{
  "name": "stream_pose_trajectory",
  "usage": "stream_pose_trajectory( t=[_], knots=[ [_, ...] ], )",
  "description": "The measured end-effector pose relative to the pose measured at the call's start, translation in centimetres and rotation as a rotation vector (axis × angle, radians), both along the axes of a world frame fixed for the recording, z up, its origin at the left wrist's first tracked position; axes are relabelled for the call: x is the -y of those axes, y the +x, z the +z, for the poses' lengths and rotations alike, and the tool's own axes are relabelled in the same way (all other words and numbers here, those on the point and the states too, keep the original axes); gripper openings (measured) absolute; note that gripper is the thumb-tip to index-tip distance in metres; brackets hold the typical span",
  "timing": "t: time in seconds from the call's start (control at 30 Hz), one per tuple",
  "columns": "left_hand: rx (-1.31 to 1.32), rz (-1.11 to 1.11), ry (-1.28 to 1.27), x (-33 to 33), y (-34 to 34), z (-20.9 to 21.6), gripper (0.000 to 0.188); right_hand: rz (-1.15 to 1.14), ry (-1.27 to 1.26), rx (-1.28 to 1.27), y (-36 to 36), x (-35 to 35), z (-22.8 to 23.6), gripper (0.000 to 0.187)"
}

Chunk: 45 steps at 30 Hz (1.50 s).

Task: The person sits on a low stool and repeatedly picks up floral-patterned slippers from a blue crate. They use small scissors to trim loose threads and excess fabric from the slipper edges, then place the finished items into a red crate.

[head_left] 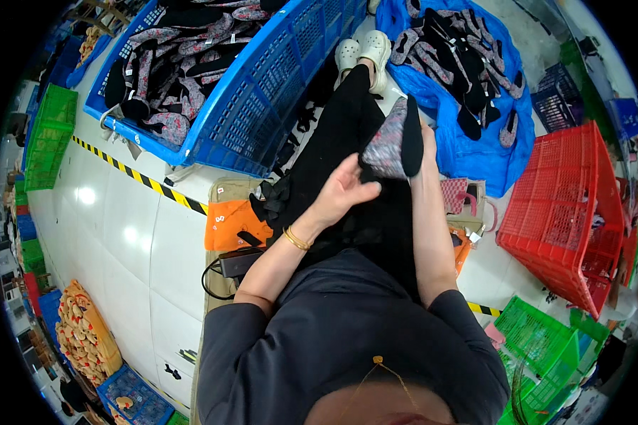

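My right hand (428,150) grips a soft fabric piece (388,145), grey with pink flecks on one side and black on the other. It is long and rounded, like a slipper or a stuffed part; its exact kind I cannot make out. The piece stands raised above my black-trousered legs, and most of my right fingers are hidden behind it. Just left of its lower end is my left hand (342,193), thumb and fingers apart and holding nothing, with gold bangles on the wrist.
Similar pieces fill a large blue basket (262,92) at front left and lie heaped on a blue sheet (439,131) at front right. An orange cloth (234,223) and a black box (239,262) are beside my left thigh. A red crate (546,212) stands at right.
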State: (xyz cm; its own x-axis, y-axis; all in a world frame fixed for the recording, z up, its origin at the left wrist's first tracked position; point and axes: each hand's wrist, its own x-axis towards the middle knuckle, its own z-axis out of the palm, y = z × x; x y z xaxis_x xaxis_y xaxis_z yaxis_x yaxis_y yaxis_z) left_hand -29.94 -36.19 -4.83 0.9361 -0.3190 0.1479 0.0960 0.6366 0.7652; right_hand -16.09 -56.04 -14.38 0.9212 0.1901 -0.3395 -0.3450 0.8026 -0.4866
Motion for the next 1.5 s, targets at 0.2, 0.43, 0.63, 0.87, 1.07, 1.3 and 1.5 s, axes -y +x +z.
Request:
stream_pose_trajectory(
  t=[0.2, 0.43, 0.63, 0.87, 1.07, 1.3, 1.5],
  knots=[
    [0.233, 0.02, 0.419, -1.9, 2.6, 2.8, 0.038, -0.009, -0.941, 0.13, 0.5, 0.1, -0.6, 0.024],
    [0.879, -0.059, 1.208, -3.2, 6.8, 3.2, 0.036, 0.104, -0.858, 0.273, -7.4, 0.0, 7.7, 0.025],
    [0.905, -0.124, 1.229, -2.6, 4.4, 1.4, 0.035, 0.262, -0.707, 0.33, -11.5, -1.2, 6.7, 0.029],
    [0.613, -0.022, 1.055, -2.9, 1.0, -1.2, 0.048, 0.53, -0.841, 0.607, -12.4, -0.5, 7.6, 0.029],
    [0.419, 0.031, 0.864, -2.0, 2.3, -2.3, 0.051, 0.349, -0.954, 0.538, -12.6, -0.9, 8.2, 0.025],
    [0.532, -0.058, 0.944, -1.9, 4.2, -2.7, 0.052, 0.148, -0.596, 0.203, -12.3, -2.2, 6.5, 0.013],
    [0.614, 0.025, 1.007, -1.8, 4.0, -2.0, 0.049, 0.17, -0.257, 0.114, -12.5, -2.1, 5.7, 0.016]
  ],
)
